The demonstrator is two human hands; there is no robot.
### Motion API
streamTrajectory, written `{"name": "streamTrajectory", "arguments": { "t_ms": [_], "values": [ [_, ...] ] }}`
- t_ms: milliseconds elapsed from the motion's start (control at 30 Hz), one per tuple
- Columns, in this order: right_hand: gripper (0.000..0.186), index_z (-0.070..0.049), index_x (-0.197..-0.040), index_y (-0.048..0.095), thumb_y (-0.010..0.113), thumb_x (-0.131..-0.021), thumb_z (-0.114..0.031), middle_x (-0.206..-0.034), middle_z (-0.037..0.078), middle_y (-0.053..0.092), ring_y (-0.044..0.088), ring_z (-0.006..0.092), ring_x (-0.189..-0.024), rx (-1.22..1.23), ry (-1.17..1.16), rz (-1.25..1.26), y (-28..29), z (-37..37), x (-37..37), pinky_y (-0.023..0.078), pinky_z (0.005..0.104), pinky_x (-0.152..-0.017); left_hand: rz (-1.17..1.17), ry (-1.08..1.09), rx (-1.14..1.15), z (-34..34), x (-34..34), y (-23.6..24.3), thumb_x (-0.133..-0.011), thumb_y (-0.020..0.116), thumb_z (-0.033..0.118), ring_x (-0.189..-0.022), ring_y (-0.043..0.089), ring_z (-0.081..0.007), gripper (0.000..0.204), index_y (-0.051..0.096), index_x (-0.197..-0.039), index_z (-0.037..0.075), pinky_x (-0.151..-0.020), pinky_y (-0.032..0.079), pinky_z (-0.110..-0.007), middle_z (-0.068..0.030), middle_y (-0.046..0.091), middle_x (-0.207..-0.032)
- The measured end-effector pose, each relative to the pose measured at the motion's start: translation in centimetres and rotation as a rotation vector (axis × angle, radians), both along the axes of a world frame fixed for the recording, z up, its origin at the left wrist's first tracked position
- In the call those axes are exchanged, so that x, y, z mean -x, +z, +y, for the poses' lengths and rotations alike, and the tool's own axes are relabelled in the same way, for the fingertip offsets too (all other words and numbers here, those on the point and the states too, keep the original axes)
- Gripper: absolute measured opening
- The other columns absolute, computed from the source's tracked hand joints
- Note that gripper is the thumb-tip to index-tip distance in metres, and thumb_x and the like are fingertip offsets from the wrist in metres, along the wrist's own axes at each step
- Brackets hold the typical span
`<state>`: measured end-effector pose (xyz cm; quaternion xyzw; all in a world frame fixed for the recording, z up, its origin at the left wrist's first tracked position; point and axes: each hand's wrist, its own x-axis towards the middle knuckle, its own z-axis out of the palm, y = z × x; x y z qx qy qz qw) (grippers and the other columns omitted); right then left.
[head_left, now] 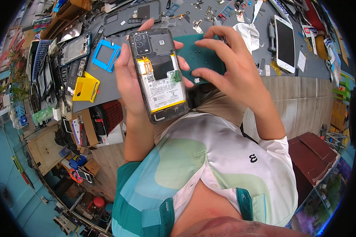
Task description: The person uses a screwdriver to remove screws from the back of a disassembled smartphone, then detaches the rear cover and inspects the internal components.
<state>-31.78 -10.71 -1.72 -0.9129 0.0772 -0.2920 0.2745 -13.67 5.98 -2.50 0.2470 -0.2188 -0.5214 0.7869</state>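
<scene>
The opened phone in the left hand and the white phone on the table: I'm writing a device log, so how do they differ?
The opened phone shows its uncovered back with a battery; the white phone shows its front, with a dark screen.
The opened phone is held up in the left hand; the white phone lies on the table.
Both are rectangular with rounded corners.
</scene>
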Motion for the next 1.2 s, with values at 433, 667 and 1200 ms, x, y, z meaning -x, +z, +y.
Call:
{"name": "streamTrajectory", "arguments": {
  "t_ms": [433,667,1200],
  "values": [
    [0.055,-0.007,-0.123,0.071,0.094,-0.076,-0.021,-0.127,0.011,0.061,0.062,0.0351,-0.111,-0.014,-0.020,-0.039,0.9,-1.3,-0.9,0.053,0.0451,-0.093,-0.004,-0.066,-0.088,-0.2,0.4,0.8,-0.114,0.025,0.060,-0.099,0.071,-0.0452,0.080,0.015,-0.171,0.004,-0.066,0.070,-0.058,-0.0378,0.057,-0.134],
    [0.044,-0.003,-0.124,0.072,0.090,-0.086,-0.015,-0.128,0.013,0.068,0.069,0.0283,-0.111,0.033,-0.147,-0.048,0.8,-1.8,-1.5,0.058,0.0385,-0.091,-0.032,-0.058,-0.123,-0.3,0.7,0.9,-0.114,0.026,0.057,-0.094,0.072,-0.0446,0.079,0.018,-0.170,0.001,-0.063,0.069,-0.057,-0.0375,0.059,-0.131],
    [0.025,0.007,-0.127,0.063,0.070,-0.103,0.004,-0.127,0.020,0.075,0.078,0.0234,-0.106,-0.710,0.131,-0.289,3.7,0.8,-2.2,0.065,0.0335,-0.090,-0.079,-0.062,-0.198,0.0,1.3,1.8,-0.113,0.029,0.047,-0.089,0.075,-0.0350,0.068,0.033,-0.166,0.004,-0.065,0.069,-0.048,-0.0287,0.065,-0.125]
  ]
}}
